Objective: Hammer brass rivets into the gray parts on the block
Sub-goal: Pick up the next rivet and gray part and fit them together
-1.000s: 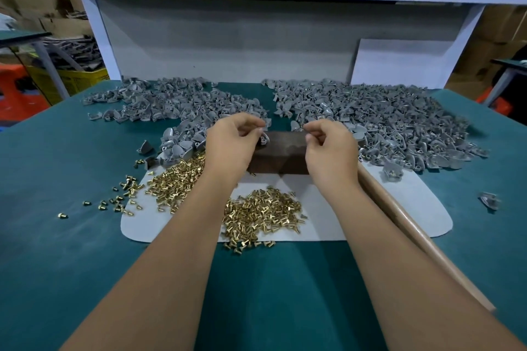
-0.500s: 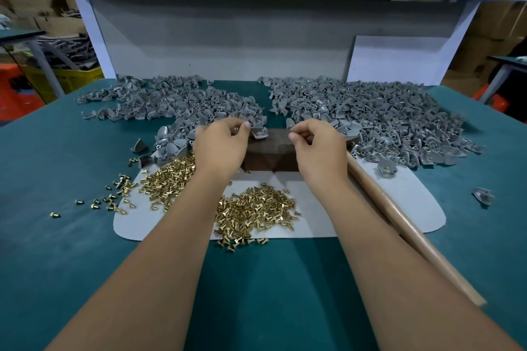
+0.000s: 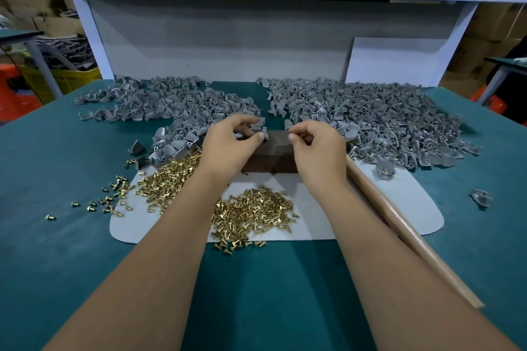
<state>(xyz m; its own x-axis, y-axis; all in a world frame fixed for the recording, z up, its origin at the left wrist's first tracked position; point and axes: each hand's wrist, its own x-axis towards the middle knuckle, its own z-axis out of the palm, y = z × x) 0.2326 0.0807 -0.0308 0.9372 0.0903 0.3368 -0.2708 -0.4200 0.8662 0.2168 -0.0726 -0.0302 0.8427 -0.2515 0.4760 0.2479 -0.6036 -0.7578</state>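
Head view, left hand [image 3: 228, 148] pinching gray part [image 3: 263, 134], block [image 3: 273, 151] edge

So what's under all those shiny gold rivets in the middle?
The middle pile of brass rivets lies on a pale gray mat, which lies on the green table. A few rivets spill off its near edge. The mat directly beneath the pile is covered.

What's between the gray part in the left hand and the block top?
Nothing visible. The left hand pinches a gray part right at the left end of the dark block; the right hand hovers over the other end.
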